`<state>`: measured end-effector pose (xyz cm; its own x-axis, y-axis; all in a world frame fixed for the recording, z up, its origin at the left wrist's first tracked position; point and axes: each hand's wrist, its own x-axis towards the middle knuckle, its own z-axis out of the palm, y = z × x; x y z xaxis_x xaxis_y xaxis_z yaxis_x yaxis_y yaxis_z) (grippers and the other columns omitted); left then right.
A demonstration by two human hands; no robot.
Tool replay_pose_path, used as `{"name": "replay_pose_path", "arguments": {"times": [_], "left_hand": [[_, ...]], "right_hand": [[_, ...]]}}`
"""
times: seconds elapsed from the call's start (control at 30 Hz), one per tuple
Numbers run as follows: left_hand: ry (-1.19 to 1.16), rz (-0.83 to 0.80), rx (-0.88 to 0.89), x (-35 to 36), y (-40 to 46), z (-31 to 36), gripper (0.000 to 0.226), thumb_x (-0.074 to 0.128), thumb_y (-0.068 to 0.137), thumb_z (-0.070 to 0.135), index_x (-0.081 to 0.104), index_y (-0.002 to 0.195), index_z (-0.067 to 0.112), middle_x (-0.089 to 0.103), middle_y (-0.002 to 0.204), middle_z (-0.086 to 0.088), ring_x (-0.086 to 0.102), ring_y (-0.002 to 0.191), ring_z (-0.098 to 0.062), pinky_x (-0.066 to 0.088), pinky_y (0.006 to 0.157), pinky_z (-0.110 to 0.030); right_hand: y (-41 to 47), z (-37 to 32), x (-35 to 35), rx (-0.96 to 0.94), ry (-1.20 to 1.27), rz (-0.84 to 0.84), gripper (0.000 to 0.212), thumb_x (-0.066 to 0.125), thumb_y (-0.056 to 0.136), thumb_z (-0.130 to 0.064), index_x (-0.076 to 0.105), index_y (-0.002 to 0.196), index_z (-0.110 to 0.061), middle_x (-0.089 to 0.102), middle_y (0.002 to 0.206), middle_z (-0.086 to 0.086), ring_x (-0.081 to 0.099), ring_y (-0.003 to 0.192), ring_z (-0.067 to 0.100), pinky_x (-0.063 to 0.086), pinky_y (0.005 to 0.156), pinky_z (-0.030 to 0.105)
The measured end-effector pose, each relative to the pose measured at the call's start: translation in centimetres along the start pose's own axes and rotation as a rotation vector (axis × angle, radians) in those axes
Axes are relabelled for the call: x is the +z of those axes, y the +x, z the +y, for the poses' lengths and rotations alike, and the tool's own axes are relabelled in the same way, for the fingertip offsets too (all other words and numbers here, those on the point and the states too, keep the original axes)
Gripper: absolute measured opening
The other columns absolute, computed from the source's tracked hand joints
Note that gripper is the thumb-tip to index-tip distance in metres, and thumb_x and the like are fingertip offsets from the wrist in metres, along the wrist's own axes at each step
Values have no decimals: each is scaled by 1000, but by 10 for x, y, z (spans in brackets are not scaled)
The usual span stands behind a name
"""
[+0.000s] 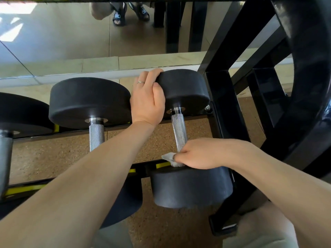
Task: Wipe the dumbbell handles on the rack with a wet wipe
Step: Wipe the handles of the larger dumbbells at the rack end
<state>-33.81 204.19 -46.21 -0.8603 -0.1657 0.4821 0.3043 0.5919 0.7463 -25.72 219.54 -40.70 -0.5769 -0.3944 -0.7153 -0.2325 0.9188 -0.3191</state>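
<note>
Gripping wet wipe point(169, 158) around handle point(178, 133), right hand point(197, 154); left hand point(148, 97) clasping dumbbell's far head point(182, 86).

A black rack point(222, 104) with yellow-marked rails is carrying three black dumbbells side by side: the right dumbbell point(184, 90), the middle dumbbell point(89, 101) and the left dumbbell point(19, 111), their heads resting on its rails above the speckled floor point(53, 154).

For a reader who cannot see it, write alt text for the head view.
The right hand wraps a wipe round the near end of a dumbbell's handle, while the left hand holds its far head. Another dumbbell sits to the left on the rack.
</note>
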Motion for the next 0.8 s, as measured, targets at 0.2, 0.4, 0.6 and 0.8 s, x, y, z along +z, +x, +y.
{"name": "replay_pose_path", "arguments": {"times": [0.2, 0.4, 0.6, 0.8], "left_hand": [[-1, 3, 9, 1, 1, -3, 51, 24, 96, 28, 60, 131, 16, 58, 118, -4, 51, 105, -20, 43, 78, -31], [1, 9, 11, 2, 1, -4, 51, 24, 96, 29, 60, 130, 17, 59, 118, -2, 52, 108, -20, 40, 77, -26], [-2, 15, 12, 2, 1, -4, 51, 24, 97, 28, 60, 131, 17, 59, 118, -2, 52, 108, -20, 40, 78, -23], [-12, 18, 9, 3, 1, -4, 50, 24, 98, 29, 61, 130, 16, 60, 117, -3, 53, 108, -19, 43, 80, -24]], "right_hand": [[-6, 19, -1, -52, 92, -58, 35, 47, 99, -43, 75, 93, -24, 65, 92, -6, 58, 93, 13, 45, 88, 32], [-9, 42, 11, 23, 454, 156, 12, 69, 89, -28, 79, 91, -34, 67, 97, -19, 60, 95, 3, 43, 78, 20], [-3, 41, 11, 197, 317, 340, 29, 78, 79, -18, 58, 96, -31, 63, 98, -5, 62, 88, 14, 52, 72, 31], [6, 34, 12, 170, 240, 239, 8, 69, 86, -18, 77, 86, -16, 72, 93, 1, 66, 86, 15, 53, 72, 26]]}}
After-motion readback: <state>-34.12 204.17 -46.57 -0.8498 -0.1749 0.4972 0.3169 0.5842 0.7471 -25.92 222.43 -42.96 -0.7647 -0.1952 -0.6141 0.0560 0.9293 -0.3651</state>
